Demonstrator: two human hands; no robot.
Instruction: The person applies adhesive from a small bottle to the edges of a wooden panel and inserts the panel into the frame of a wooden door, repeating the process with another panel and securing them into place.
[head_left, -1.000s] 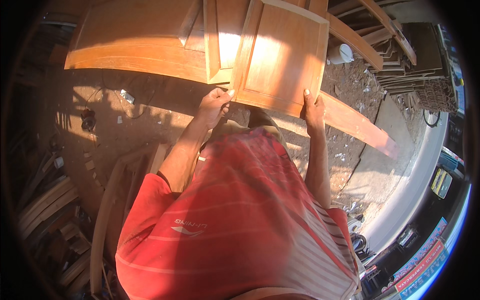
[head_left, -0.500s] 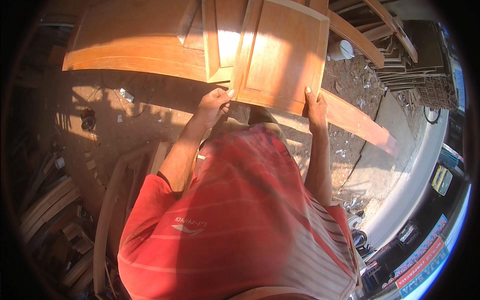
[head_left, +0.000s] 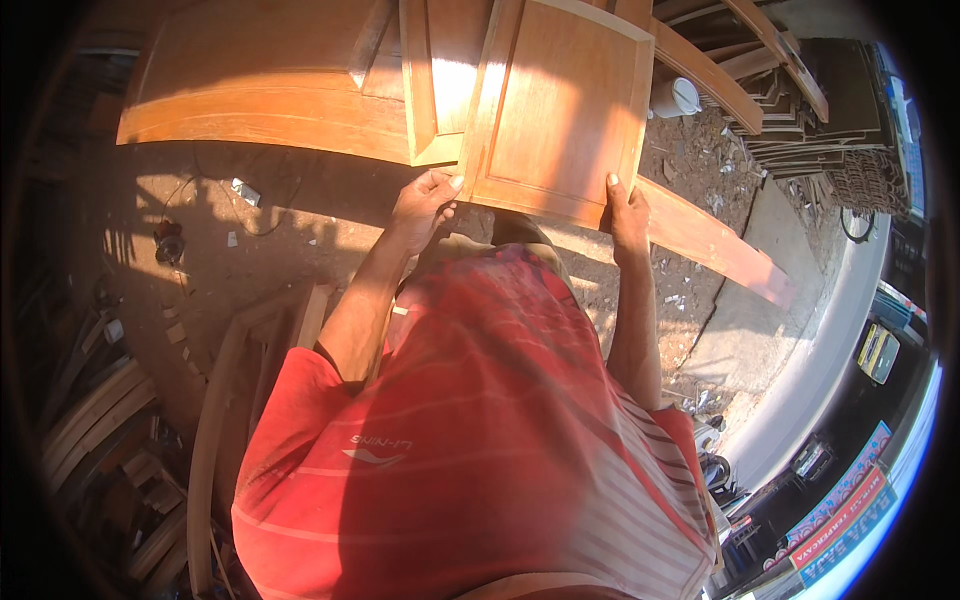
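Observation:
A framed wooden cabinet door [head_left: 560, 110] lies in front of me, its near edge toward my body. Its lower left corner is pinched between the thumb and fingers of my left hand [head_left: 425, 208]. My right hand [head_left: 628, 212] grips the lower right corner, thumb on top and fingers underneath, partly hidden. Under the door's left side is a second framed wooden panel [head_left: 421, 80]. Both rest over a large orange-brown wooden door [head_left: 240, 115]. Sunlight and a shadow band fall across the upper door.
A long board [head_left: 715, 240] slants out to the right. A white bucket [head_left: 680, 97] stands beyond it, near stacked thin sheets [head_left: 825, 110]. On the ground at left are a power tool [head_left: 168, 243] and cord. Wooden frames [head_left: 215, 430] stand at lower left; a road [head_left: 800, 400] runs along the right.
Both hands keep their hold on the door's near corners. The whole view has shifted very slightly; otherwise nothing visibly differs.

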